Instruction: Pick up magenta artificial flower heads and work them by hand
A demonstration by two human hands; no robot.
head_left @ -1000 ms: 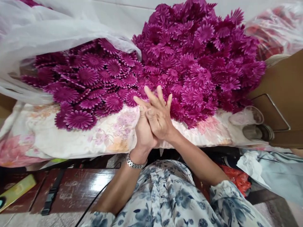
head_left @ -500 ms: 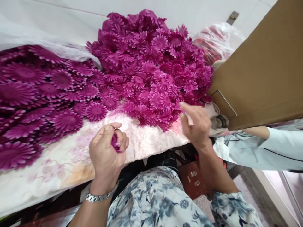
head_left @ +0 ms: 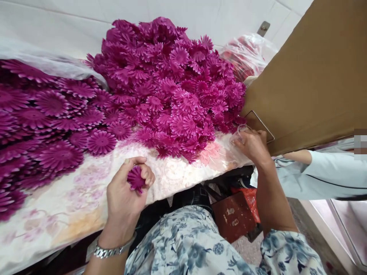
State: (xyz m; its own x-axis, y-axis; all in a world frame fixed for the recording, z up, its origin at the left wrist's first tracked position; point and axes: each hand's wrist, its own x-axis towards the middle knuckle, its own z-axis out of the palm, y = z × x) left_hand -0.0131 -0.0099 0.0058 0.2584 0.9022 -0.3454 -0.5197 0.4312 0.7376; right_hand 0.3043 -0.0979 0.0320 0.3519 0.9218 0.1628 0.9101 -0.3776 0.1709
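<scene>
A small magenta artificial flower (head_left: 136, 178) sits in my left hand (head_left: 126, 194), its cupped petals showing between the curled fingers and palm. This hand is over the near edge of the table. Beside the cardboard box, my right hand (head_left: 254, 147) reaches down with bent fingers at a clear plastic cup (head_left: 243, 129). Its fingertips touch or overlap the cup's rim, and what they pinch, if anything, is hidden. A big heap of magenta flower heads (head_left: 183, 99) lies in front of both hands, with larger flat flower heads (head_left: 54, 152) on the left.
A patterned cloth (head_left: 172, 175) covers the table. A tall cardboard box (head_left: 304, 88) stands on the right, a metal wire handle (head_left: 262, 124) at its lower side. Behind are a plastic bag with red contents (head_left: 246, 55) and a white wall. Another person's sleeve (head_left: 335, 173) shows at right.
My right hand has moved right, from the heap's edge to the clear cup. My left hand's fingers have loosened, so more of the flower shows. The view has shifted slightly right.
</scene>
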